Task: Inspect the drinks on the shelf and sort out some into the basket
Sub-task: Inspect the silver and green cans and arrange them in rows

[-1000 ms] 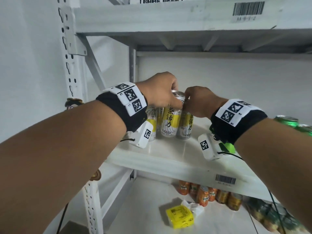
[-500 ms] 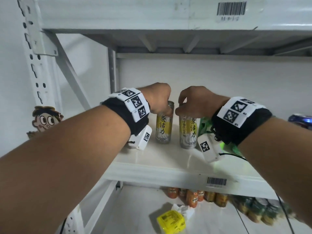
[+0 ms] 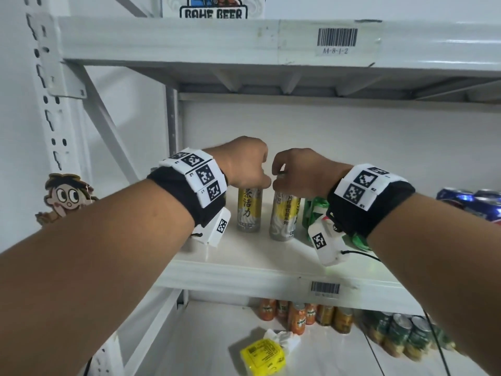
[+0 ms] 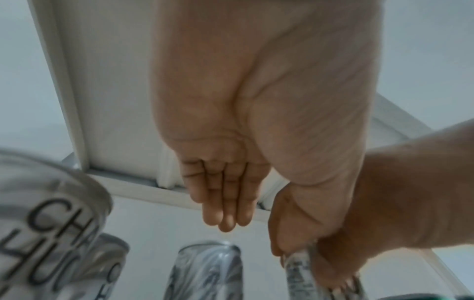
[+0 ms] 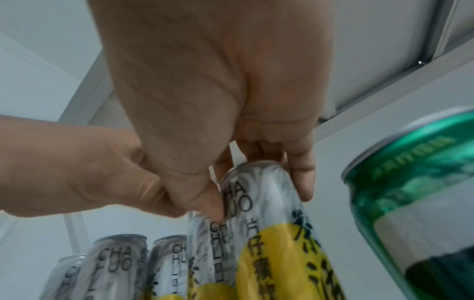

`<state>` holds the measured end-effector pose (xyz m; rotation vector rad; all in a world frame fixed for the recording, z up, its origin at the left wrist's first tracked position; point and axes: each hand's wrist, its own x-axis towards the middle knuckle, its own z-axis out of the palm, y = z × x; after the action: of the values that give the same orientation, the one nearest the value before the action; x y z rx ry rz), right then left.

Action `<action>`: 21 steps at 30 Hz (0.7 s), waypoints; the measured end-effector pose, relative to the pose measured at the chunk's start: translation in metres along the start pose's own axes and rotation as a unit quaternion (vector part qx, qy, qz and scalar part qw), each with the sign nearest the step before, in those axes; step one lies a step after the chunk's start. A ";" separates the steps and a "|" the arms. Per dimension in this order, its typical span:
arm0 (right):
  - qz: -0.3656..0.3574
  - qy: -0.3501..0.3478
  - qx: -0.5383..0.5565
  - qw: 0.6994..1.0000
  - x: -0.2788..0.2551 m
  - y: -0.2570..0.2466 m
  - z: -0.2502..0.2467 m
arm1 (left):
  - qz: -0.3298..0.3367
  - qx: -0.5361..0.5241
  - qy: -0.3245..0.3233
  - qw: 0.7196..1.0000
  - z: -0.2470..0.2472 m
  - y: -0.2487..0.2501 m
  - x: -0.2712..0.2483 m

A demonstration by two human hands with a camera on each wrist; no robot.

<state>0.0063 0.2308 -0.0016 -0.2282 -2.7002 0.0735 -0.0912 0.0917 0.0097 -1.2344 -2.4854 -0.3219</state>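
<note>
Drinks: two slim yellow-and-silver cans stand upright on the middle shelf [image 3: 244, 267], each long axis vertical, each directly beneath one of our hands. Nearest us, the right-hand can [image 3: 284, 218] stands just forward of its neighbour; our right hand [image 3: 301, 172] comes down on it from above, thumb and fingers curled round its top rim, as the right wrist view confirms [image 5: 261, 194]. Just beyond and to the left, the left-hand can [image 3: 249, 210] is taken at its top between the thumb and forefinger of our left hand [image 3: 244, 161]; in the left wrist view the other fingers [image 4: 225, 203] hang nearly straight and hold nothing. The two hands lie side by side, almost touching. Farther along the shelf stand more cans of the same kind [image 5: 115, 263], with green cans [image 5: 415, 192] to the right. No basket is in view. We judge that a straight upward lift frees either can.
</note>
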 end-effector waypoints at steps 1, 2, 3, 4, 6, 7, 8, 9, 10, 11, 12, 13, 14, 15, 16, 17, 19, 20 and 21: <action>-0.006 0.011 0.011 1.000 -0.001 0.001 -0.001 | 0.001 -0.022 0.011 1.000 -0.002 0.004 -0.004; -0.008 0.027 0.025 0.999 -0.003 0.002 -0.004 | -0.003 -0.042 0.014 0.999 -0.003 0.007 -0.008; -0.007 0.047 0.045 0.998 -0.003 0.002 -0.007 | -0.011 -0.059 0.007 0.998 -0.004 0.010 -0.010; -0.005 0.065 0.070 0.995 -0.006 0.003 -0.012 | -0.014 -0.072 -0.008 0.997 -0.004 0.014 -0.013; -0.014 0.096 0.103 0.990 -0.019 0.006 -0.021 | -0.016 -0.091 -0.053 0.994 0.000 0.028 -0.025; -0.016 0.113 0.118 0.986 -0.021 0.006 -0.025 | -0.016 -0.105 -0.069 0.992 0.003 0.030 -0.027; -0.018 0.127 0.139 0.982 -0.026 0.006 -0.029 | -0.021 -0.126 -0.078 0.989 0.007 0.033 -0.030; -0.018 0.136 0.164 0.977 -0.035 0.008 -0.034 | -0.024 -0.151 -0.079 0.985 0.011 0.040 -0.033; -0.018 0.141 0.191 0.971 -0.045 0.013 -0.039 | -0.026 -0.183 -0.071 0.980 0.014 0.051 -0.037; -0.016 0.143 0.212 0.967 -0.053 0.016 -0.042 | -0.027 -0.215 -0.056 0.975 0.016 0.059 -0.040; -0.013 0.146 0.225 0.963 -0.062 0.020 -0.044 | -0.028 -0.241 -0.043 0.969 0.017 0.069 -0.043; -0.008 0.149 0.235 0.961 -0.072 0.026 -0.046 | -0.027 -0.263 -0.035 0.964 0.020 0.080 -0.046; 0.000 0.154 0.248 0.956 -0.080 0.032 -0.045 | -0.023 -0.284 -0.032 0.958 0.022 0.088 -0.048; 0.014 0.156 0.274 0.949 -0.091 0.041 -0.045 | -0.019 -0.307 -0.035 0.951 0.026 0.099 -0.052; 0.028 0.153 0.306 0.939 -0.099 0.048 -0.044 | -0.017 -0.335 -0.039 0.941 0.031 0.107 -0.054; 0.041 0.146 0.338 0.929 -0.109 0.056 -0.043 | -0.018 -0.364 -0.042 0.930 0.037 0.116 -0.057; 0.070 0.129 0.385 0.911 -0.129 0.072 -0.037 | -0.026 -0.412 -0.041 0.910 0.051 0.134 -0.061; 0.087 0.122 0.408 0.901 -0.139 0.079 -0.033 | -0.026 -0.427 -0.039 0.903 0.060 0.144 -0.062; 0.100 0.116 0.430 0.890 -0.147 0.085 -0.029 | -0.025 -0.440 -0.037 0.897 0.067 0.152 -0.062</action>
<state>0.1627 0.2901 -0.0429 -0.2137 -2.1410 1.1842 0.0518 0.1601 -0.0692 -1.4774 -2.4810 -1.5655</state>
